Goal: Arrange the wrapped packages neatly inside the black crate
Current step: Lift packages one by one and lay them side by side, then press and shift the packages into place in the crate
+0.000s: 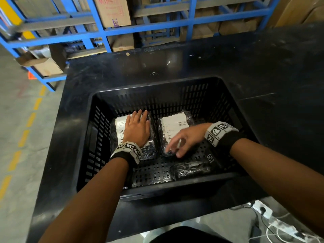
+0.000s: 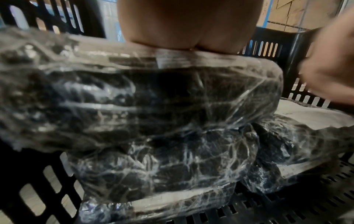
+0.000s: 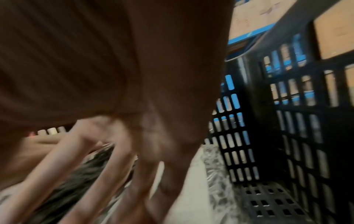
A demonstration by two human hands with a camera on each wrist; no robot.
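Note:
The black slotted crate (image 1: 84, 137) stands on a black table. Two film-wrapped dark packages with white labels lie side by side on its floor. My left hand (image 1: 138, 127) presses flat, fingers straight, on the left package (image 1: 150, 149); in the left wrist view this package (image 2: 153, 106) looks stacked on another wrapped one (image 2: 162, 174). My right hand (image 1: 178, 142) hovers with spread, loosely bent fingers over the near edge of the right package (image 1: 173, 123), holding nothing; the right wrist view is blurred. A smaller wrapped package (image 1: 191, 170) lies near the crate's front wall.
The black table (image 1: 263, 67) spreads behind and to the right of the crate. Blue metal racks (image 1: 105, 32) with cardboard boxes stand beyond it. A concrete floor with yellow dashes (image 1: 31, 118) runs along the left. Cables (image 1: 273, 227) lie on the floor at lower right.

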